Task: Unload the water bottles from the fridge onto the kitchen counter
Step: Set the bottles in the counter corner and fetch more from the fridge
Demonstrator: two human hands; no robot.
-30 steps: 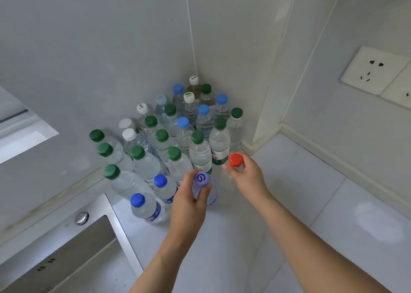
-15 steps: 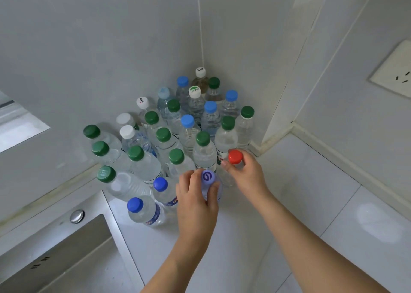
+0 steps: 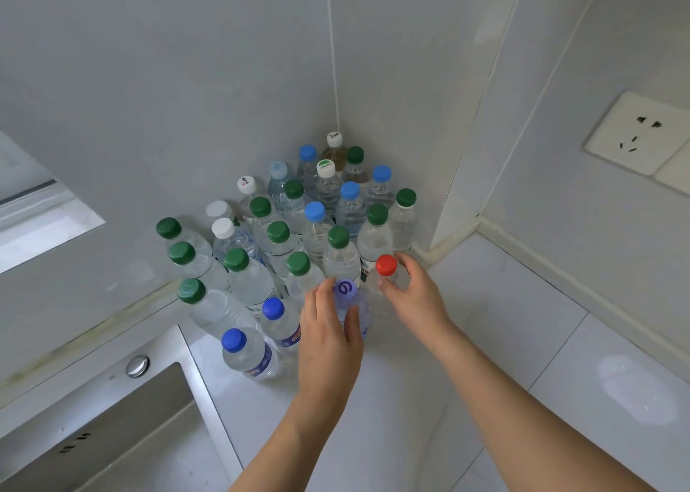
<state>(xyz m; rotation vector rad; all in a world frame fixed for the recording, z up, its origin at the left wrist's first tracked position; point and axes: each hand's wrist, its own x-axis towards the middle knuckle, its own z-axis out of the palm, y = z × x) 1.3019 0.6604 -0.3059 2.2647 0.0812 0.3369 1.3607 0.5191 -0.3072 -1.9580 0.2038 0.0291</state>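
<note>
Several clear water bottles with green, blue and white caps point(image 3: 298, 230) stand packed in the corner of the white kitchen counter point(image 3: 522, 323). At the cluster's near edge stands a bottle with a purple cap point(image 3: 345, 289). My left hand point(image 3: 328, 338) holds its body, fingers on its left side and thumb on its right. Right beside it stands a clear bottle with a red cap point(image 3: 386, 265). My right hand point(image 3: 416, 295) curls round its neck and shoulder from the right. Both bottles are upright, with their bases hidden behind my hands.
A steel sink point(image 3: 112, 435) with a round knob point(image 3: 137, 365) lies at the lower left, close to the nearest blue-capped bottles. Tiled walls close the corner; a wall socket point(image 3: 642, 133) is on the right wall. Bare counter stretches to the right of my right arm.
Both hands have pushed their bottles forward against the cluster. The purple-capped and red-capped bottles now stand tight beside the green-capped ones.
</note>
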